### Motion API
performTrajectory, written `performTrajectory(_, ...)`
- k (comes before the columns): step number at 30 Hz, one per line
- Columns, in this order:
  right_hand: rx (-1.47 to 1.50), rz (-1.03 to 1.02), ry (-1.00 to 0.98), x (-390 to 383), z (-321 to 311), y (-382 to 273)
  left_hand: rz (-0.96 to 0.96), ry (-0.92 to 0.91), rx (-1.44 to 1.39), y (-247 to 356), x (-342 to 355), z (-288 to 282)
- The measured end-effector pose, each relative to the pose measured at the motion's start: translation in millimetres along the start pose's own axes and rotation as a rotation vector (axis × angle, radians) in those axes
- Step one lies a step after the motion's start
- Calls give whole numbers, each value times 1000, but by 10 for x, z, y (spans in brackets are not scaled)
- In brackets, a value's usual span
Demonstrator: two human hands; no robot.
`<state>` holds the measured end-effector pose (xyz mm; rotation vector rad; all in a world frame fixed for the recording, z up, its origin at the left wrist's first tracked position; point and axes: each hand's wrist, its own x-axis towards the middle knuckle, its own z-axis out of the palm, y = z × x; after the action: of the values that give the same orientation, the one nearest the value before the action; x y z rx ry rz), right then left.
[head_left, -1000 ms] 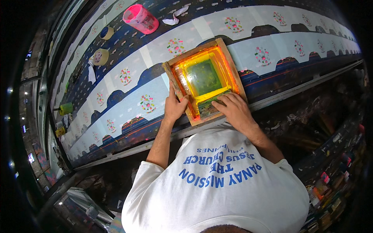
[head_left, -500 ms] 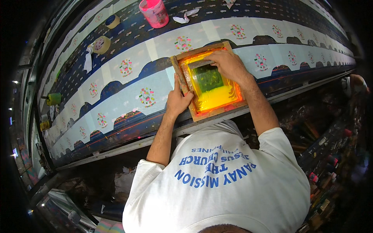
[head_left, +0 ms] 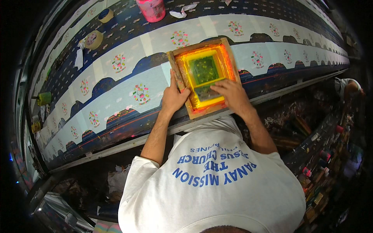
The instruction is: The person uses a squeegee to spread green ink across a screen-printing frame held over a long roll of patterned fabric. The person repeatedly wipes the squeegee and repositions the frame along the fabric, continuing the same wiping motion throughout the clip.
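wooden frame (head_left: 203,76), small screen with yellow-orange mesh and a green square at its centre, lying flat on the long table (head_left: 116,128), just at its near edge and over one of the pale cloth pieces (head_left: 128,93) laid in a row.

our left hand (head_left: 173,97): palm down on the frame's left rail, fingers close together and pointing away from us, thumb out to the right toward the mesh, pressing the wood rather than gripping it.

our right hand (head_left: 230,94): inside the frame at its near part, fingers bent over a dark squeegee (head_left: 206,93) that lies across the mesh; we cannot tell how tightly they close on it.

cloth pieces: each carries a small round multicoloured print (head_left: 141,93), with a dark scalloped band beneath.

far side of table: pink cup (head_left: 152,8), crumpled white rag (head_left: 182,11), two tape rolls (head_left: 93,39), green item (head_left: 43,98) at far left.

our white shirt (head_left: 217,186) with blue lettering fills the lower part of the view.

right edge: another person (head_left: 349,88), partly seen, well apart from us.
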<state>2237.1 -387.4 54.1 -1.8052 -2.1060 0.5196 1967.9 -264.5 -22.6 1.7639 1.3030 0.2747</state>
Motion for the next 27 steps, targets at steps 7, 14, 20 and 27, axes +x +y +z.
performTrajectory(7, 9, 12, -5, -194, -159, 62, -39, 23, -32, 221, -28, 12)
performTrajectory(14, 4, 8, 104, -628, -806, 1140, 87, 83, -105, 1082, 389, 1000)
performTrajectory(20, -61, 62, 112, -1030, -1120, 2107, 55, 35, -105, 1855, 726, 1837)
performTrajectory(27, -53, 31, 96, -1120, -1161, 2349, -25, 22, -165, 2095, 777, 2010)
